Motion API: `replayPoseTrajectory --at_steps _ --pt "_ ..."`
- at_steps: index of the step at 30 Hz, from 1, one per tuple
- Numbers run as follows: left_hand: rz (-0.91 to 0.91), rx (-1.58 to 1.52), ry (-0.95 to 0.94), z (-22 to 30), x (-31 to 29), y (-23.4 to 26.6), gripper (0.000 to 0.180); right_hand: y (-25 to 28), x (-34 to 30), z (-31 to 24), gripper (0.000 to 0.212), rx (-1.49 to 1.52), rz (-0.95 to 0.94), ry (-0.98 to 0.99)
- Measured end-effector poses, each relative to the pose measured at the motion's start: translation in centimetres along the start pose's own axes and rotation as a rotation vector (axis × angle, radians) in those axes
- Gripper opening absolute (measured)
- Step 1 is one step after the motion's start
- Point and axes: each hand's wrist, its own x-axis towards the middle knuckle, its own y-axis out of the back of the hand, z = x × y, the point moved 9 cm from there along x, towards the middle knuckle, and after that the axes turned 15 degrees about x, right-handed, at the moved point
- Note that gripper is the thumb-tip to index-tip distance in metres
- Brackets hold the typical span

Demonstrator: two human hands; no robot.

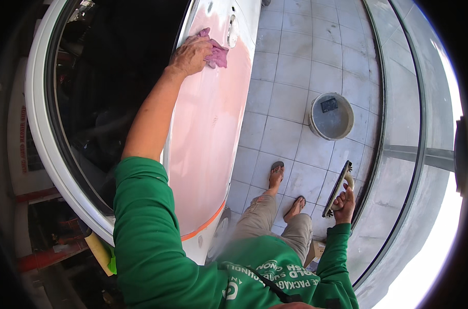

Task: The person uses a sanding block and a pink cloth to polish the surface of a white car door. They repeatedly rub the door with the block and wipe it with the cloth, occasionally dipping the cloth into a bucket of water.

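Observation:
My left hand [190, 55] presses a crumpled pink cloth [218, 53] against the upper part of a car door [205, 139], just below the window edge. The door's surface is patchy pink and white, and the door handle [233, 32] lies a little to the right of the cloth. Held low at my right side, well away from the car, is a long hand sanding board [337, 189] with a pale handle and clamps at its ends. My right hand [344, 206] is closed round that handle. The board's sanding face is turned mostly out of sight.
A round bucket [317, 130] of greyish liquid stands on the tiled floor [288, 98], with a dark block [328, 105] in it. Orange tape [205, 227] edges the door's near end. The dark car window [115, 92] is at left; a framed glass wall [401, 118] runs along the right.

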Motion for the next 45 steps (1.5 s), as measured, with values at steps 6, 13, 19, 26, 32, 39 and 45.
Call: replayPoseTrajectory --at_steps 6,13,19,26,32,39,45 --pt "0.010 -0.134 -0.047 7.2 -16.8 4.4 0.025 -2.9 -5.4 3.2 0.034 -0.104 -0.163 -0.073" --pt "-0.027 -0.170 -0.071 17.6 -39.0 9.1 0.023 2.7 -12.3 3.3 0.030 -0.147 -0.180 -0.030" --pt "-0.124 -0.282 -0.043 23.3 -53.4 12.1 0.013 12.3 -19.7 4.0 0.026 -0.077 -0.145 -0.033" --pt "0.051 -0.368 0.013 26.3 -65.1 18.8 0.010 24.6 -27.0 6.6 0.018 0.044 0.105 0.026" --pt "0.081 -0.245 -0.031 27.7 -66.1 16.2 0.017 25.0 -33.0 11.5 0.020 -0.018 0.029 0.060" --pt "0.224 -0.497 0.045 25.3 -70.1 20.4 0.013 22.0 -40.7 21.4 0.024 -0.114 -0.111 0.032" --pt "0.528 -0.471 0.189 21.4 -81.6 26.2 0.017 22.1 -49.3 32.9 0.025 -0.170 -0.179 -0.055"
